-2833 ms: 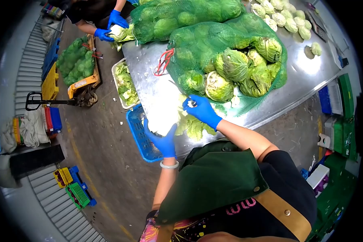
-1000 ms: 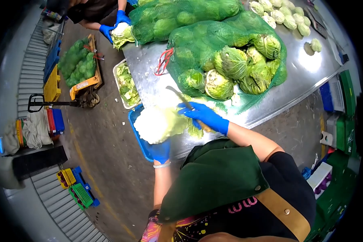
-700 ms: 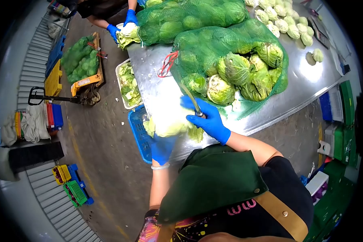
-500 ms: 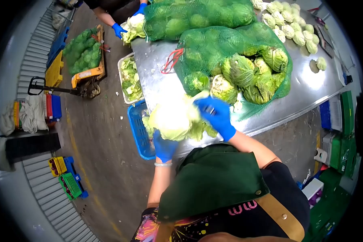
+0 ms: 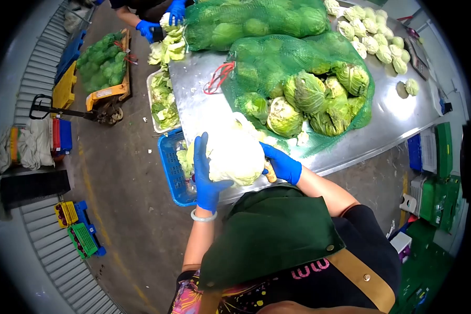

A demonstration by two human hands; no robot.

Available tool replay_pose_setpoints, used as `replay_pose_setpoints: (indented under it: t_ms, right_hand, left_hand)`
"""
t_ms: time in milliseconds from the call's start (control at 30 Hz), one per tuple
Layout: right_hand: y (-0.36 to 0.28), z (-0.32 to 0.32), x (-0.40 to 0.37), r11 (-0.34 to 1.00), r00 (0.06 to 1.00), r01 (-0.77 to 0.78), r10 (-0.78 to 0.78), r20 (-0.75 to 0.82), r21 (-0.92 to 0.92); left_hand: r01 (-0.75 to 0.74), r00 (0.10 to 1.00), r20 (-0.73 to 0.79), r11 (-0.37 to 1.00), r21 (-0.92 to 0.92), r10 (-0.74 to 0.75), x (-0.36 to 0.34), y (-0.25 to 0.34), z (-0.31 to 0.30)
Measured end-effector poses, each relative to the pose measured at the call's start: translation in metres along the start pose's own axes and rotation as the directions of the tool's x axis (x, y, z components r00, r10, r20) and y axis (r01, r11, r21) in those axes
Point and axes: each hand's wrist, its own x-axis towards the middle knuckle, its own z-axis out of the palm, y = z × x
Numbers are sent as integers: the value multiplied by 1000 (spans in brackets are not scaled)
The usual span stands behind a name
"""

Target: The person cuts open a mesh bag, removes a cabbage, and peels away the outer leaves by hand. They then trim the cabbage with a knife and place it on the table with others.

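Observation:
A pale, overexposed cabbage (image 5: 238, 157) is between my two hands at the near edge of the metal table. My left hand (image 5: 206, 178), in a blue glove, holds its left side, fingers stretched upward and thumb beneath. My right hand (image 5: 282, 165), also gloved in blue, is at the cabbage's right side and grips a small tool with a yellowish handle (image 5: 270, 172); its other end is hidden. Beyond lies an open green mesh sack (image 5: 256, 63) with untrimmed cabbages (image 5: 306, 91) showing at its mouth.
A blue crate (image 5: 175, 196) with leaves and a white bin (image 5: 154, 112) of leaves stand along the left edge of the metal table (image 5: 193, 86). Several trimmed cabbages (image 5: 371, 42) lie far right. A co-worker's gloved hands (image 5: 149, 29) handle leaves at the far left.
My left hand has gone from beneath the cabbage to its left side, fingers spread. My right hand has come down from the cabbage's top right to its lower right. The loose outer leaves no longer show there.

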Motion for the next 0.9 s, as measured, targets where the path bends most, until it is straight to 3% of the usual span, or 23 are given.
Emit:
replay_pose_setpoints:
  t_ms: [200,300,400,467,500,533,567,600,633,667,700,733,767,800,833,867,900]
  right_hand:
    - [-12,14,-37,977,991,-64,86,-105,203]
    - [-3,-20,-60,990,997,59,-53,-50,129]
    - [-5,-26,-87,978,971,190,-174,-164,89]
    - [2,-71,-101,946,937,317,-301,-177,70]
    - [6,-93,-109,924,914,378,-362,-182,59]
    - [5,-109,-116,828,823,527,-554,-126,-195]
    - [5,-124,-132,828,821,526,-554,-135,-196]
    - [3,-138,-156,750,704,648,-657,-271,-136]
    - [1,-156,-182,648,566,756,-719,-403,-95]
    - [-2,-176,-206,532,422,844,-739,-525,-69]
    - [-10,-195,-229,573,526,819,-726,-442,34]
    - [-19,-215,-253,623,623,772,-700,-350,128]
    - [-28,-234,-277,677,706,707,-661,-253,205]
    - [-38,-234,-284,660,481,751,-549,-683,-2]
    - [-37,-282,-294,556,399,831,-586,-705,9]
    - [-44,-301,-307,534,455,845,-685,-569,33]
    - [-45,-342,-315,438,298,898,-682,-668,-46]
  left_hand:
    - [10,999,37,1000,6,-10,-6,17,39]
    - [80,995,68,997,-17,-79,-4,5,54]
    - [176,983,49,984,-31,-175,-3,-5,91]
    - [170,969,196,982,-87,-150,-4,-21,114]
    - [217,958,233,951,-218,-165,-1,-16,136]
    - [323,906,360,915,-242,-225,5,-14,146]
    - [429,832,479,871,-238,-279,10,-13,157]
    - [429,770,615,850,-305,-168,12,-37,160]
    - [290,764,628,949,-124,-151,14,-52,168]
    - [286,773,616,950,-126,-151,15,-74,173]
    - [94,742,648,984,152,-171,15,-99,171]
    - [-112,710,668,902,418,-221,14,-118,165]
    - [-141,769,603,864,484,-212,8,-130,162]
    - [-139,782,583,849,509,-222,5,-146,151]
    - [-341,719,657,707,620,-229,1,-165,140]
    - [-528,642,718,525,667,-267,-2,-175,133]
    - [-574,623,714,433,695,-320,-2,-175,126]
